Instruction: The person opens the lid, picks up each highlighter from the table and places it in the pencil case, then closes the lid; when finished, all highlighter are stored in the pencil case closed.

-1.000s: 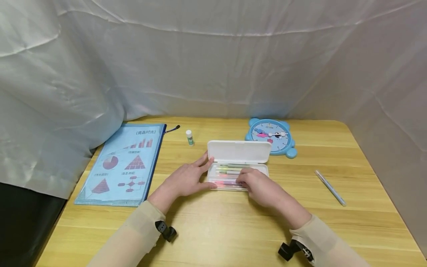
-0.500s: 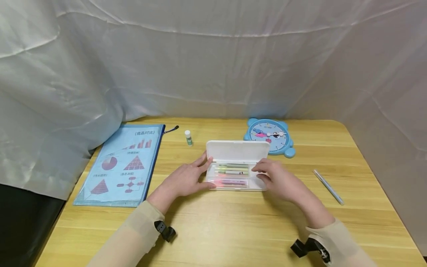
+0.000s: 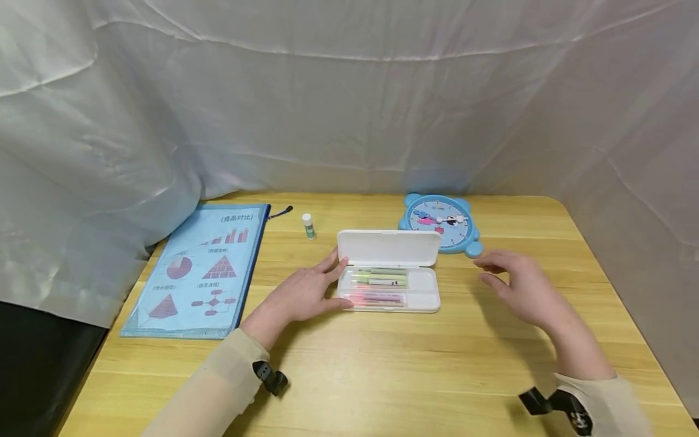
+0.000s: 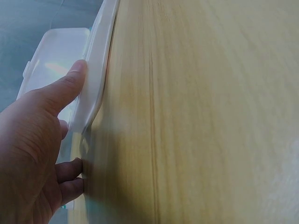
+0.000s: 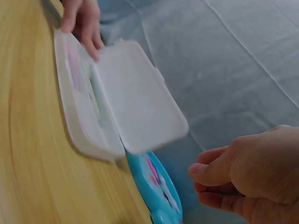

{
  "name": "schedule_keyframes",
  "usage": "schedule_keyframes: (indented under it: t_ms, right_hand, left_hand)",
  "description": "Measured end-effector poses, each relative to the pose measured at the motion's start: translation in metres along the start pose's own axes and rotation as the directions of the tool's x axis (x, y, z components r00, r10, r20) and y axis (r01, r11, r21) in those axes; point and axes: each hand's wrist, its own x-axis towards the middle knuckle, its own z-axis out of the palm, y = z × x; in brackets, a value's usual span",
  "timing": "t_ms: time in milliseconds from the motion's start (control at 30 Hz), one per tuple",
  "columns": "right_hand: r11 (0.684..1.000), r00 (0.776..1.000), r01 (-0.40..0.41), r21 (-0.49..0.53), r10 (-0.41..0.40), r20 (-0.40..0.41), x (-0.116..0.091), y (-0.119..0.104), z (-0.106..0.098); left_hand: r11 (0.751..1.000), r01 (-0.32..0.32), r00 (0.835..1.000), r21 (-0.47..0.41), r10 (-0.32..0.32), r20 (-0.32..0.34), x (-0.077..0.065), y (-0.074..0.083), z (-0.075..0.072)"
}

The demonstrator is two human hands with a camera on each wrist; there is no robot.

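A white plastic pencil case lies with its lid raised, in the middle of the table. Several pens in green, yellow, pink and purple lie in its left part, in two rows; the right part holds none. My left hand grips the case's left end, thumb at the front edge and fingers at the hinge side, as the left wrist view also shows. Over the table right of the case, my right hand hovers with loosely bent fingers and nothing visible in them. The pen seen earlier at the right is hidden under this hand.
A blue toy clock lies behind the case, partly covered by its lid. A glue stick stands at the back left. The blue zip folder lies at the far left. A grey curtain closes off the back and sides.
My right hand has left the pens in the case and moved to the right, over the spot where the single pen lay. My left hand stays on the case.
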Motion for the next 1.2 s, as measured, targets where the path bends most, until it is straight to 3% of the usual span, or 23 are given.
schedule_keyframes:
  t_ms: [233,467,600,867,1033,1200]
  right_hand:
    - [0.995,0.997,-0.062,-0.073,0.058,-0.050,-0.025,0.027,-0.018]
    - [0.980,0.980,-0.195,-0.049,0.192,-0.048,-0.054,0.055,-0.033]
    - [0.977,0.977,-0.208,-0.050,0.205,-0.062,-0.070,0.072,-0.038]
    - [0.966,0.968,-0.251,-0.063,0.250,-0.025,-0.089,0.094,-0.029]
    - [0.953,0.953,-0.294,-0.077,0.298,0.049,-0.091,0.095,-0.020]
    - [0.938,0.941,-0.330,-0.102,0.335,0.040,-0.089,0.092,-0.015]
  left_hand:
    - [1.000,0.002,1.000,0.004,-0.002,0.002,0.000,0.001,0.000]
    - [1.000,0.006,1.000,-0.006,-0.006,0.005,-0.001,0.002,-0.001]
    - [1.000,0.003,1.000,0.002,-0.003,0.003,-0.001,0.001,-0.001]
    - [1.000,0.009,1.000,0.004,-0.009,0.009,-0.001,0.000,0.000]
    - [1.000,0.011,1.000,0.007,-0.011,0.009,-0.001,0.000,0.001]
    - [1.000,0.016,1.000,0.007,-0.016,0.015,-0.001,0.001,0.000]
